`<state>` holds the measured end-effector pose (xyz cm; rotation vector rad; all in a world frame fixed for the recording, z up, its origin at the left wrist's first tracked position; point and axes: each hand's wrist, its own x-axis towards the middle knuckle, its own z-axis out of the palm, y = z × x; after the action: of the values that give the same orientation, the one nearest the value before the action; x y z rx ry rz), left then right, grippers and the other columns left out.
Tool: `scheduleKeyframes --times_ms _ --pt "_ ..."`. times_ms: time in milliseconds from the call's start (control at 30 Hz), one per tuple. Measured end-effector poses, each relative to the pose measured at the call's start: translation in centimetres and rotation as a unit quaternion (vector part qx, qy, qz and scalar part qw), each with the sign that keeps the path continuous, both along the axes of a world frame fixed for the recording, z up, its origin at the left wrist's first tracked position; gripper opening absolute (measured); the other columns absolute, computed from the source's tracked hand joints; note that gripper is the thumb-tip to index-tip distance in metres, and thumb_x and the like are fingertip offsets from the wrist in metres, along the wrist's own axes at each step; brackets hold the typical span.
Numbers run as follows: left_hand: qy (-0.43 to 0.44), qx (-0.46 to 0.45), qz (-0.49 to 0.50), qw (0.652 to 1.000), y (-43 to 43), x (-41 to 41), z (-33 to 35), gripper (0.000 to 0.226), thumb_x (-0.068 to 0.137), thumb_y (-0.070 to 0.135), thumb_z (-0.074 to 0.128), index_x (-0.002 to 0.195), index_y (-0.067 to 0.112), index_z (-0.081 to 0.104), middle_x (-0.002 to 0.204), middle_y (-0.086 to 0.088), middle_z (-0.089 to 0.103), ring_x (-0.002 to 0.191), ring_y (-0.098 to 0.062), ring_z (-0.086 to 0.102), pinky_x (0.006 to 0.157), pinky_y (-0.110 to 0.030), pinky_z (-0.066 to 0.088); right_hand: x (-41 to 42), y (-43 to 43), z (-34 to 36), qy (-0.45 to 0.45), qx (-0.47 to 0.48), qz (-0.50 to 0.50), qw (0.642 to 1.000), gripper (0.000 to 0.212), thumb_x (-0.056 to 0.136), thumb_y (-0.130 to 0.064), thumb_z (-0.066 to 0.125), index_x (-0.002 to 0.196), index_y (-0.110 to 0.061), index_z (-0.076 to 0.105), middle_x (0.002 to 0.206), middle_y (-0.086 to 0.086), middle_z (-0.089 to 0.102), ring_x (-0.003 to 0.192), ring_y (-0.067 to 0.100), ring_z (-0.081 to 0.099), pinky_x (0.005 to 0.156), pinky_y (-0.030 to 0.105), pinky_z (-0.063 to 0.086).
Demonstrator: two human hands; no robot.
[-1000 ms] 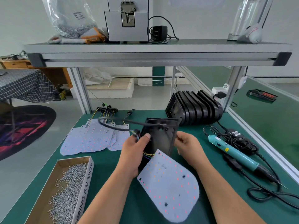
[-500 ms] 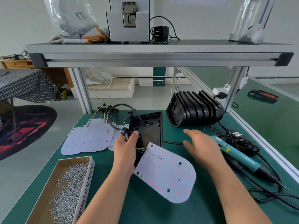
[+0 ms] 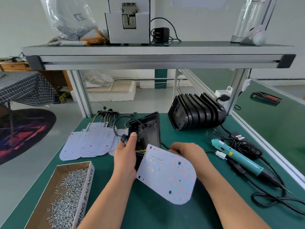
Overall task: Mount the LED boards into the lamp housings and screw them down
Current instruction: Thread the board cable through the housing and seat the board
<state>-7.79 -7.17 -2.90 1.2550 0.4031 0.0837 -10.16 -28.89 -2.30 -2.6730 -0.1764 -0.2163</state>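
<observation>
Nearest to me, on the green counter (image 3: 148, 215), a box (image 3: 86, 190) full of screws (image 3: 66, 192) sits on the left. Next to it is the white board (image 3: 166, 174), tilted and not in the housing (image 3: 148, 131) yet. Thin coloured wires (image 3: 140, 151) run from its top edge to the black housing just behind it.

The left hand (image 3: 125, 156) grips the housing by its side, thumb up on it, and holds it tipped up. The right hand (image 3: 189, 156) is at the board's far edge with its fingers curled. I cannot tell if it holds the board or the black cable (image 3: 164, 145) there.

I think the job now is to get the board sitting flat inside the housing. To do it well, lay the housing down flat first. Tuck the wires under so they don't get pinched. Then line up the holes before any screw goes in.

On the right lies the blue-green screwdriver (image 3: 239, 158), close enough to grab. Farther back are more boards (image 3: 89, 142) on the left and a row of housings (image 3: 196, 111) on the right.
</observation>
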Motion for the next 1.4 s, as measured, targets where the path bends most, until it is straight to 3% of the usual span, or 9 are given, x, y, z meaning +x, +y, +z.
scheduleKeyframes --times_ms 100,233,533,633,767,967,1067,1233,1400 --pt "-0.013 -0.027 0.068 0.997 1.2 0.4 0.2 0.035 0.098 0.048 0.073 0.109 0.015 0.072 0.105 -0.003 0.079 0.100 -0.029 0.075 0.095 -0.049 0.059 -0.1 -0.3 0.1 0.063 0.182 0.015 0.981 0.023 0.089 -0.037 0.057 0.081 -0.019 0.068 0.066 -0.010 0.065 0.062 0.016 0.057 0.059 0.033 0.042" --pt "-0.020 -0.054 0.132 0.990 2.4 1.0 -0.1 0.045 0.100 0.048 0.070 0.128 0.013 0.063 0.119 -0.003 0.070 0.105 -0.027 0.067 0.094 -0.046 0.055 -0.7 -2.3 0.7 0.062 0.538 0.026 0.840 0.019 0.096 -0.017 0.070 0.112 -0.012 0.080 0.061 0.003 0.044 0.052 0.016 0.036 0.048 0.025 0.029" --pt "-0.063 0.068 0.036 0.995 0.9 0.5 -0.3 0.038 0.093 0.077 0.060 0.115 0.048 0.069 0.122 0.023 0.072 0.121 0.000 0.064 0.103 -0.029 0.048 -0.5 -3.9 1.9 -0.113 0.784 -0.003 0.610 0.023 0.107 -0.008 0.051 0.117 -0.011 0.072 0.076 0.000 0.054 0.059 0.011 0.045 0.051 0.021 0.035" --pt "-0.058 0.066 0.000 0.996 0.7 0.2 0.4 0.054 0.081 0.095 0.050 0.097 0.049 0.073 0.093 0.042 0.070 0.103 0.013 0.062 0.092 -0.023 0.044 0.0 -4.5 1.4 -0.138 0.768 -0.080 0.620 0.023 0.110 -0.005 0.048 0.120 -0.008 0.069 0.082 0.003 0.061 0.059 0.009 0.049 0.046 0.019 0.034" --pt "0.021 0.005 -0.016 1.000 1.0 0.5 0.3 0.125 0.059 0.107 0.045 0.147 0.020 0.060 0.144 -0.001 0.065 0.134 -0.029 0.060 0.114 -0.053 0.048 0.4 -4.2 0.6 -0.140 0.731 -0.136 0.654 0.026 0.108 0.001 0.047 0.114 -0.006 0.071 0.085 0.006 0.065 0.059 0.010 0.049 0.044 0.019 0.032" --pt "0.024 -0.019 0.024 0.999 1.7 1.1 -0.4 0.064 0.094 0.077 0.056 0.076 0.017 0.048 0.064 0.001 0.042 0.050 -0.016 0.044 0.051 -0.023 0.041 0.9 -4.7 0.0 -0.113 0.797 -0.163 0.571 0.026 0.109 0.003 0.044 0.113 0.000 0.069 0.086 0.010 0.068 0.062 0.011 0.058 0.052 0.018 0.046" --pt "0.015 -0.058 0.033 0.998 1.5 0.8 -0.1 0.058 0.105 0.064 0.053 0.077 0.014 0.063 0.060 0.005 0.065 0.047 -0.018 0.062 0.044 -0.028 0.050 1.0 -4.7 -0.3 -0.105 0.767 -0.194 0.603 0.027 0.104 0.006 0.044 0.111 0.000 0.070 0.084 0.011 0.068 0.057 0.011 0.057 0.047 0.020 0.044" --pt "-0.001 -0.089 0.018 0.996 1.2 0.7 0.2 0.051 0.106 0.058 0.054 0.099 0.009 0.068 0.086 -0.004 0.069 0.080 -0.027 0.069 0.079 -0.049 0.062 0.6 -4.0 -0.2 -0.032 0.487 -0.217 0.845 0.033 0.100 -0.005 0.052 0.104 -0.026 0.077 0.101 0.001 0.076 0.071 0.010 0.068 0.058 0.028 0.048" --pt "-0.010 -0.081 0.012 0.997 1.0 0.5 0.1 0.034 0.103 0.046 0.059 0.091 0.015 0.061 0.082 -0.011 0.057 0.077 -0.029 0.056 0.070 -0.045 0.053 0.0 -4.1 0.5 -0.017 0.325 -0.171 0.930 0.033 0.099 -0.014 0.056 0.109 -0.039 0.076 0.092 -0.006 0.072 0.064 0.005 0.061 0.064 0.031 0.048"
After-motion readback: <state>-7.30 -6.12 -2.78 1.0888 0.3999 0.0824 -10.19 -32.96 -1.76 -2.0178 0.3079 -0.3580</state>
